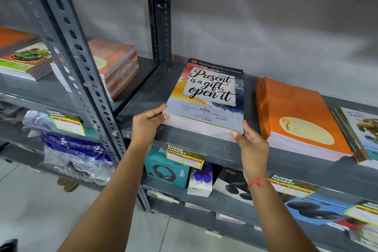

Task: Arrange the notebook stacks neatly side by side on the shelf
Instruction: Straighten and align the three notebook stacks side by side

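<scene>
A stack of notebooks with a "Present is a gift, open it" cover [208, 96] lies on the grey metal shelf [204, 147], its near edge at the shelf's front lip. My left hand [148, 122] grips the stack's near left corner, thumb on the side and fingers on the cover edge. My right hand [250, 141] holds the near right corner. To the right, a small gap away, lies a stack of orange notebooks [298, 116]. Further right, a third stack with an illustrated cover [362, 135] touches the orange one.
A slotted upright post [81, 63] divides this bay from the left one, where more orange notebook stacks [116, 65] and a green-covered stack [26, 59] lie. Below sit headphone boxes [167, 168], price tags [185, 154] and plastic-wrapped bags [75, 155]. A grey wall backs the shelf.
</scene>
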A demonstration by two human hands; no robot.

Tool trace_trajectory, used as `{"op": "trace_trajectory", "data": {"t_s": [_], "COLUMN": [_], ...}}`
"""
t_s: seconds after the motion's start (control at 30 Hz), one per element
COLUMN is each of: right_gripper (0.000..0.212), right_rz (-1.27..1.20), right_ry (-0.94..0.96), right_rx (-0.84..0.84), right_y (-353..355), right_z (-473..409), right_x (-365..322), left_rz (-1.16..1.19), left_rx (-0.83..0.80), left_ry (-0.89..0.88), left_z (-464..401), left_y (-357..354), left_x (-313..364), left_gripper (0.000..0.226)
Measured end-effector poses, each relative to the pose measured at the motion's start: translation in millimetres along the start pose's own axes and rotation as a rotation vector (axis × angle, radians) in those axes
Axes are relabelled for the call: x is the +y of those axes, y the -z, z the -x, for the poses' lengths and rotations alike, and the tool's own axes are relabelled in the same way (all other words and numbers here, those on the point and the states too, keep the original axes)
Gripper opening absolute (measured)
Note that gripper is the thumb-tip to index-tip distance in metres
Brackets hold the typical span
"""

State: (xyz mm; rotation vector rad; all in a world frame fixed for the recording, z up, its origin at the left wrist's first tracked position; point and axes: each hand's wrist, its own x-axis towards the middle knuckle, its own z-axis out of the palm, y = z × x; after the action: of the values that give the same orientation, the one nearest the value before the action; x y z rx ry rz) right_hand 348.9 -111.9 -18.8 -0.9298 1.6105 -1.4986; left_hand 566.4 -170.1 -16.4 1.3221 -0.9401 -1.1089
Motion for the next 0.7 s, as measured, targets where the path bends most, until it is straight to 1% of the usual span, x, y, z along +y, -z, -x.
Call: {"op": "trace_trajectory", "data": {"t_s": [0.23,0.47,0.7], "right_gripper": [0.051,0.053,0.051], "right_rz": [0.000,-0.004,0.002], "right_ry": [-0.006,-0.010,-0.005], "right_rx": [0.008,-0.043,-0.012], "right_y": [0.1,3.7,1.4], "right_z": [1.0,1.9,1.1], "right_x": [-0.8,-0.5,1.4], "left_rz": [-0.016,-0.003,0.000], "left_rx": [-0.065,-0.032,-0.006], "left_ry": [0.000,-0.008,0.001], "left_z": [4.2,2.4,1.4], "left_y": [1.6,0.9,0.2], "left_x": [-0.2,-0.8,-0.2], "left_gripper": [0.043,0.041,0.040]}}
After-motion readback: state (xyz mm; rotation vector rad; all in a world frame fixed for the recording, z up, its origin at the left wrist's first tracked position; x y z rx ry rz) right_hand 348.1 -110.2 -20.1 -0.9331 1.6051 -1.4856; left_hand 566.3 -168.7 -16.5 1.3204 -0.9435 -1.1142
